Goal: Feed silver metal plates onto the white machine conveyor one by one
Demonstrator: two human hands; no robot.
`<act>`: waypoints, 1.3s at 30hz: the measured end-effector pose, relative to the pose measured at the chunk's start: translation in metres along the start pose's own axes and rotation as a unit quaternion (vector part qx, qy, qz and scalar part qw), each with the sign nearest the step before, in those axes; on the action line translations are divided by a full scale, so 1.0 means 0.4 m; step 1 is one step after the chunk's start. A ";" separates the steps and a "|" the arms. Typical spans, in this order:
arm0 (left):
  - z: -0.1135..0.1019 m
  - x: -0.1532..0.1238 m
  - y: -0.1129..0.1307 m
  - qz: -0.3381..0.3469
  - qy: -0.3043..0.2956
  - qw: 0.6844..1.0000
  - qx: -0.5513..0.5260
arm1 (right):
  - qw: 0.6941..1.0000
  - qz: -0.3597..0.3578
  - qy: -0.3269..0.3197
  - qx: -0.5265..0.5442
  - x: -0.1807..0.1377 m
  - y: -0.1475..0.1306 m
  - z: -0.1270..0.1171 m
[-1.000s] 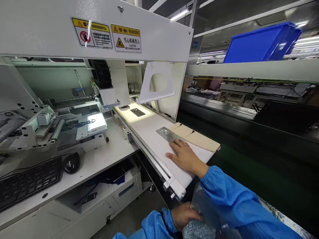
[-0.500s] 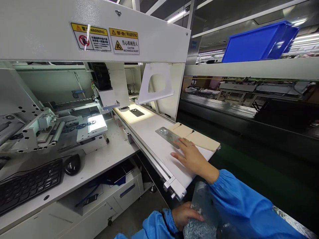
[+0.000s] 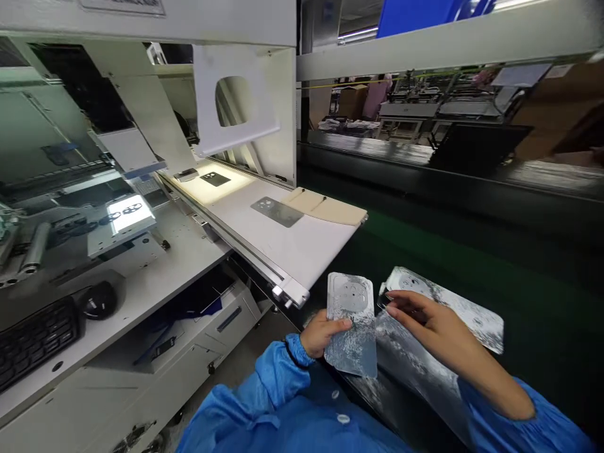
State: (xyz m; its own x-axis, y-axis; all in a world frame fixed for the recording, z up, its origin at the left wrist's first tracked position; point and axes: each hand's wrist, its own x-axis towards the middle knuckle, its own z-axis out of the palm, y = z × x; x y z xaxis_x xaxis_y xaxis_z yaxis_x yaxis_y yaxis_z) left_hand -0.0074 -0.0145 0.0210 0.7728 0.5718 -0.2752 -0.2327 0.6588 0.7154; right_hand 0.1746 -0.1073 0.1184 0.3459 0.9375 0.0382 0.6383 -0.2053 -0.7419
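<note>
Phone back panels (image 3: 353,346) are pinched in the left hand (image 3: 321,333). Fingers of the right hand (image 3: 436,327) are curled beside other panels (image 3: 465,309); whether anything is pinched cannot be told. A grey panel (image 3: 277,212) is laid on the white conveyor (image 3: 278,251).

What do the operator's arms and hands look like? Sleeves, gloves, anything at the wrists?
Left grip and right grip: bare human hands, no gloves visible. Left sleeve and right sleeve: loose, wrinkled blue fabric. Left cuff looks gathered, with a thin dark band around it. No cables visible.
</note>
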 end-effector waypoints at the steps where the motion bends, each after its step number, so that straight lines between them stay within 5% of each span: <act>1: 0.021 -0.007 0.003 0.004 0.001 1.000 -0.002 | 1.000 0.010 -0.010 0.008 -0.013 0.007 0.004; 7: 0.110 -0.027 0.011 0.051 0.000 0.999 0.004 | 0.996 0.014 -0.050 0.071 -0.042 0.027 0.041; 17: 0.131 -0.017 0.007 0.046 0.055 0.995 -0.072 | 0.979 0.061 0.055 0.188 -0.042 0.073 -0.035; 26: 0.170 -0.019 0.022 0.097 0.054 0.994 0.001 | 0.957 0.094 0.014 0.274 -0.049 0.036 0.000; 30: 0.168 -0.016 0.019 0.082 0.070 0.993 -0.040 | 0.935 0.121 0.081 0.323 -0.048 0.032 -0.001; 35: 0.156 -0.021 0.025 0.072 0.061 0.992 -0.081 | 0.898 0.139 0.212 0.360 -0.049 0.050 -0.080; 39: 0.168 -0.024 0.032 0.090 0.057 0.994 -0.031 | 0.908 0.142 0.158 0.362 -0.046 0.052 -0.087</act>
State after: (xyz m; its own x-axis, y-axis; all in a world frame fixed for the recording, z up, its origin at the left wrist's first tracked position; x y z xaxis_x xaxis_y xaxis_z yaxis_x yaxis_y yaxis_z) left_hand 0.0218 -0.0445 0.0758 0.6441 0.7323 -0.2210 -0.3991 0.5682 0.7196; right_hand 0.2054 -0.1384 0.1255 0.6786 0.7251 -0.1174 -0.0867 -0.0796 -0.9930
